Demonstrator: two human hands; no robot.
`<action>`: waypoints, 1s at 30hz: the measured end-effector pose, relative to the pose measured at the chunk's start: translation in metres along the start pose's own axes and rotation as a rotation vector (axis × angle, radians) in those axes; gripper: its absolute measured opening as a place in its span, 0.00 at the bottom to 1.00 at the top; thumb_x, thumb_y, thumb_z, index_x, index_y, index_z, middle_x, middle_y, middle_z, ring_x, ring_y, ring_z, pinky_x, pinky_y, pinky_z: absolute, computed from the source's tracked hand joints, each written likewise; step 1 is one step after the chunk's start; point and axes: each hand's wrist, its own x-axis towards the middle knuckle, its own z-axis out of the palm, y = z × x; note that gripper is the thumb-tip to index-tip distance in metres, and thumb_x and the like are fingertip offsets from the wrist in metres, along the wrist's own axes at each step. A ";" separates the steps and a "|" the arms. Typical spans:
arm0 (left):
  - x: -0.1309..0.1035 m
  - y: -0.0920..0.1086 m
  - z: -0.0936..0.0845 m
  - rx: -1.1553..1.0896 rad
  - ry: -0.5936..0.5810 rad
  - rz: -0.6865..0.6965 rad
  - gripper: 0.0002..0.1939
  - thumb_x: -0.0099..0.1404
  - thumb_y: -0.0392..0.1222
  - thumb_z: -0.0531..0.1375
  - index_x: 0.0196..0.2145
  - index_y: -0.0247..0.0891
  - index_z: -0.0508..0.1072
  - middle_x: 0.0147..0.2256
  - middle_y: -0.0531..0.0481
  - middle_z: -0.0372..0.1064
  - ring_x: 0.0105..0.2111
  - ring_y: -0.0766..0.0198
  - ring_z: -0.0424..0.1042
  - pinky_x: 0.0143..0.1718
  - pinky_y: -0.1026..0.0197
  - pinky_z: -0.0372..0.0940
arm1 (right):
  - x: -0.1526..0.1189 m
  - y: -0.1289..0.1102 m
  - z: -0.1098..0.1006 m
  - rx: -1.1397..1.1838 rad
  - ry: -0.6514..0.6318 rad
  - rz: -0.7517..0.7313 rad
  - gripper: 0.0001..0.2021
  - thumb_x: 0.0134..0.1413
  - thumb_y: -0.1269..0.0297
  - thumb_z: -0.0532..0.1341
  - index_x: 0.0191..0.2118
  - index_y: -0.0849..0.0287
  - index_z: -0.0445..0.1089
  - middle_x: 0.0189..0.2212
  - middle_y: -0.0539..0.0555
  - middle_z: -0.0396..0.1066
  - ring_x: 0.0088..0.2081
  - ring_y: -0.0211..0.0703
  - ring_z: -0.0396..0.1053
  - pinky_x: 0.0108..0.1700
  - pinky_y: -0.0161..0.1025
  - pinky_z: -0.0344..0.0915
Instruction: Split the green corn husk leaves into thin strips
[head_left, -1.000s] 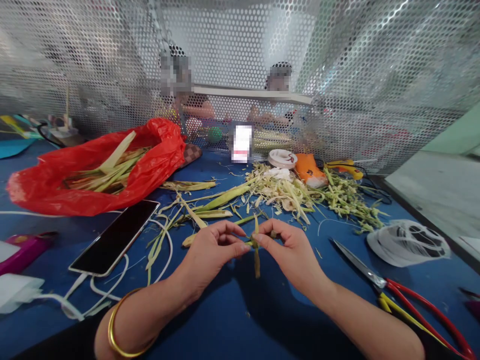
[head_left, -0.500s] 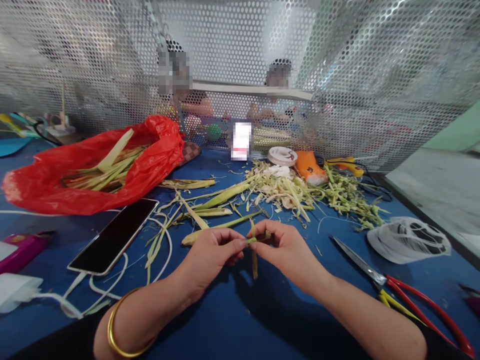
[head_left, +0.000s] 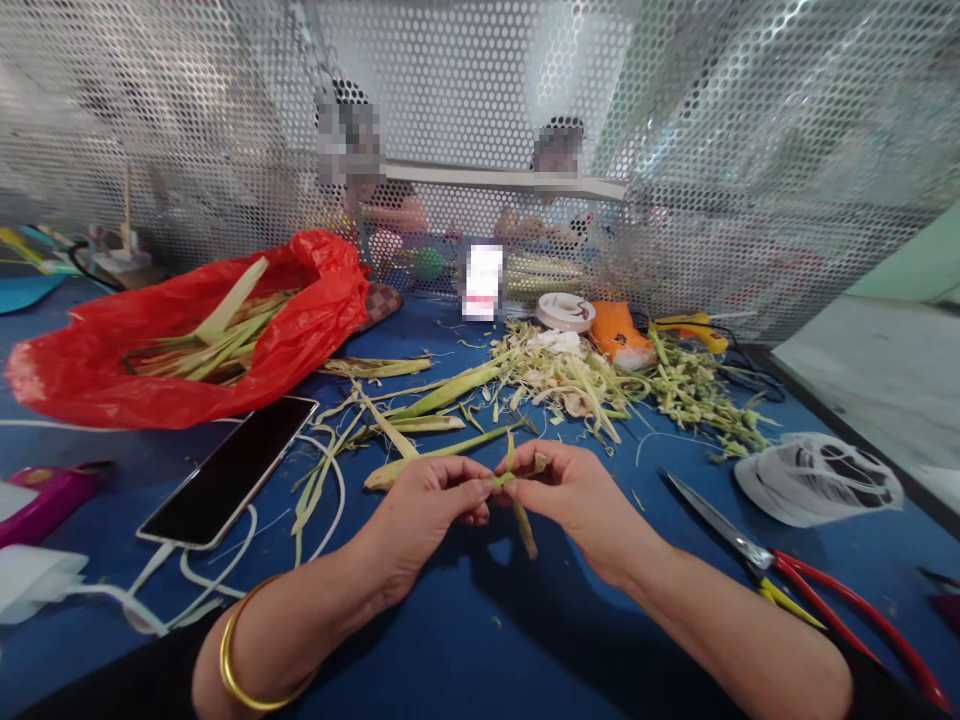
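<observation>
Fingers (head_left: pixel 469 494) of the left hand (head_left: pixel 420 503) are pinched, thumb to forefinger, on one side of some narrow leaf strips (head_left: pixel 503 481). Those of the right hand (head_left: pixel 571 490) grip the other side, the two sets of fingertips almost meeting. The strips are held up over the middle of the bench (head_left: pixel 457 650), a green end standing above the pinch and a browner tail hanging below, slanted to the right. Whether they are knotted or only crossed, I cannot tell.

They should be very light and soft enough to fold, with the brown tail probably drier, stiffer and apt to split lengthwise. The surest hold is likely at the crossing, where the layers overlap; the thin ends would bear little pull.

Scraps (head_left: pixel 574 385) lie heaped toward the far edge, the red bag (head_left: pixel 71 370) toward the far left corner, the scissors (head_left: pixel 724 527) toward the right edge.
</observation>
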 end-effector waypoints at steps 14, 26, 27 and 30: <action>0.001 0.001 -0.004 -0.069 0.033 -0.018 0.12 0.57 0.48 0.63 0.28 0.34 0.71 0.23 0.54 0.67 0.23 0.71 0.66 0.30 0.68 0.62 | 0.005 0.000 -0.004 0.095 0.132 -0.051 0.06 0.44 0.63 0.66 0.26 0.59 0.72 0.25 0.47 0.70 0.28 0.34 0.67 0.35 0.35 0.65; 0.000 -0.001 -0.002 0.067 -0.035 0.006 0.09 0.56 0.44 0.64 0.31 0.34 0.78 0.27 0.50 0.74 0.21 0.71 0.68 0.27 0.68 0.64 | -0.001 0.004 0.003 -0.189 0.131 -0.161 0.05 0.48 0.65 0.62 0.25 0.59 0.72 0.24 0.48 0.69 0.28 0.36 0.64 0.33 0.36 0.62; -0.001 -0.001 -0.002 0.074 -0.053 0.001 0.09 0.56 0.43 0.64 0.30 0.34 0.78 0.26 0.50 0.74 0.21 0.71 0.68 0.27 0.68 0.64 | -0.001 0.004 0.003 -0.219 0.143 -0.166 0.06 0.48 0.65 0.62 0.24 0.59 0.71 0.22 0.48 0.68 0.27 0.36 0.63 0.32 0.35 0.61; -0.002 0.001 -0.002 0.098 -0.113 -0.024 0.09 0.55 0.44 0.64 0.27 0.33 0.78 0.24 0.49 0.73 0.22 0.69 0.69 0.27 0.67 0.64 | -0.002 0.004 0.003 -0.276 0.189 -0.185 0.07 0.48 0.67 0.61 0.22 0.59 0.69 0.19 0.47 0.66 0.24 0.35 0.61 0.29 0.34 0.59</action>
